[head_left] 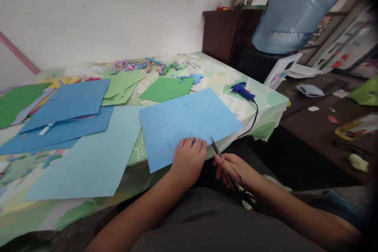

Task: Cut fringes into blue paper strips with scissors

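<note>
A light blue sheet [191, 114] of foam or card lies at the front edge of the table, its near corner over the edge. My left hand [189, 159] rests palm down on its near side, fingers lying on the surface and slightly apart; the thumb is hidden. Just right of it, my right hand [232, 169] is closed around the gold handles of a pair of scissors [217, 147]. The blades point up and away, nearly together, with the tip at the sheet's near edge.
A blue glue gun [243, 90] with a black cord lies to the right. Blue sheets [71, 100], a pale blue sheet [88, 165] and green sheets [165, 88] spread leftward. Small scraps [130, 65] sit along the wall. A large water bottle [292, 12] stands beyond the table's right side.
</note>
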`<state>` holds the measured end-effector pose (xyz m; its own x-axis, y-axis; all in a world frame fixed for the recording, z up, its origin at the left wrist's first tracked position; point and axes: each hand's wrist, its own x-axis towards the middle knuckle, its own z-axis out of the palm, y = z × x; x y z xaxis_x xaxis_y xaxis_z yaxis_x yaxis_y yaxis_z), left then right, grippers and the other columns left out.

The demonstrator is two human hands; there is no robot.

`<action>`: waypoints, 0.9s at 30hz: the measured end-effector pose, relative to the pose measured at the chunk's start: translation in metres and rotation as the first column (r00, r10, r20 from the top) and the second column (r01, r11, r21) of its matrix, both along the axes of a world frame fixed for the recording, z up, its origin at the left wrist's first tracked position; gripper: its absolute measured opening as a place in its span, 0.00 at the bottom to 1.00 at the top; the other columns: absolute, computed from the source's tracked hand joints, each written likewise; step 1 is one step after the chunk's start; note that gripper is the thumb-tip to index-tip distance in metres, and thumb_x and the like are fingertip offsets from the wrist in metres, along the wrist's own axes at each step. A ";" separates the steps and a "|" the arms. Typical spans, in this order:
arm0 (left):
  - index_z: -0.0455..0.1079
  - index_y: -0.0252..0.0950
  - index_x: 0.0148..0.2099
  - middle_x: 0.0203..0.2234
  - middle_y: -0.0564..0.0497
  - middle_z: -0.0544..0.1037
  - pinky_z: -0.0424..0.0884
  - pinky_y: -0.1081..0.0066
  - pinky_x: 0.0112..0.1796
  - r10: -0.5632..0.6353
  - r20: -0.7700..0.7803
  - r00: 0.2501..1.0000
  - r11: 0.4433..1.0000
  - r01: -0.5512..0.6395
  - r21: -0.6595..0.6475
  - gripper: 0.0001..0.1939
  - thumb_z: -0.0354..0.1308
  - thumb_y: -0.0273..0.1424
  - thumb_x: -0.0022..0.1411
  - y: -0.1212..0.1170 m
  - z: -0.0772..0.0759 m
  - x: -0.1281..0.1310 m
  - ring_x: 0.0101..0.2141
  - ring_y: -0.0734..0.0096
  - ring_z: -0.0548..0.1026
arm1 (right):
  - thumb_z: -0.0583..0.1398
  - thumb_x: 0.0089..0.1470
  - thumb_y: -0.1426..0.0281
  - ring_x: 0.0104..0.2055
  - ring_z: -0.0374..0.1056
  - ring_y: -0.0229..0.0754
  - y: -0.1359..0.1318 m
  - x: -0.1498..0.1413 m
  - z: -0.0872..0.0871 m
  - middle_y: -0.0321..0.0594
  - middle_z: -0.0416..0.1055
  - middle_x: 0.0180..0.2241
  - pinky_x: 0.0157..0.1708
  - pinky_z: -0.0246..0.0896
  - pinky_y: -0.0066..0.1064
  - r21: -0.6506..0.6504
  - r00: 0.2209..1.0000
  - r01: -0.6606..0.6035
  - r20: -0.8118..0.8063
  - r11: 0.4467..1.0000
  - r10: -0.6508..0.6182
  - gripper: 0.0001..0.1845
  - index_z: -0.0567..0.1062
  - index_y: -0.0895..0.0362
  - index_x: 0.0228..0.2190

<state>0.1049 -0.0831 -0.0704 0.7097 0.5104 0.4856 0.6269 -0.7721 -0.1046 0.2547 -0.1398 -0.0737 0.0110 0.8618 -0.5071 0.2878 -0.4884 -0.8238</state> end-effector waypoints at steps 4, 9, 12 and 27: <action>0.68 0.28 0.40 0.31 0.44 0.74 0.67 0.63 0.32 -0.053 0.041 0.998 0.998 0.051 0.045 0.11 0.49 0.24 0.56 0.003 0.000 -0.005 0.33 0.63 0.69 | 0.49 0.51 0.53 0.12 0.56 0.29 -0.002 0.001 -0.003 0.32 0.63 0.16 0.10 0.50 0.21 0.033 1.000 -0.026 0.019 0.999 0.025 0.20 0.64 0.59 0.26; 0.69 0.29 0.40 0.32 0.43 0.75 0.67 0.64 0.31 -0.097 0.075 0.992 0.991 0.090 0.100 0.12 0.46 0.23 0.56 -0.002 0.001 -0.015 0.33 0.63 0.69 | 0.49 0.48 0.49 0.13 0.56 0.29 -0.007 -0.002 -0.005 0.32 0.62 0.15 0.10 0.49 0.20 0.051 0.999 -0.050 0.025 0.997 0.049 0.24 0.64 0.58 0.24; 0.69 0.30 0.40 0.33 0.44 0.75 0.67 0.64 0.31 -0.096 0.051 0.994 0.991 0.091 0.103 0.13 0.47 0.24 0.56 -0.005 0.002 -0.020 0.33 0.62 0.69 | 0.47 0.48 0.47 0.14 0.57 0.30 -0.012 -0.005 -0.009 0.33 0.63 0.15 0.11 0.50 0.21 0.081 0.998 -0.069 0.012 0.994 0.068 0.26 0.65 0.58 0.23; 0.70 0.30 0.40 0.34 0.45 0.76 0.66 0.64 0.32 -0.140 0.049 0.989 0.981 0.132 0.139 0.12 0.48 0.24 0.56 0.001 -0.001 -0.027 0.35 0.61 0.69 | 0.47 0.47 0.46 0.14 0.56 0.30 -0.015 -0.019 -0.020 0.33 0.61 0.15 0.11 0.49 0.21 0.109 0.999 -0.028 0.024 0.994 0.026 0.26 0.61 0.57 0.20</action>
<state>0.0775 -0.0823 -0.0717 0.7362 0.3380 0.5862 0.5253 -0.8316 -0.1802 0.2360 -0.1550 -0.0940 -0.0023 0.9123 -0.4095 0.3191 -0.3874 -0.8649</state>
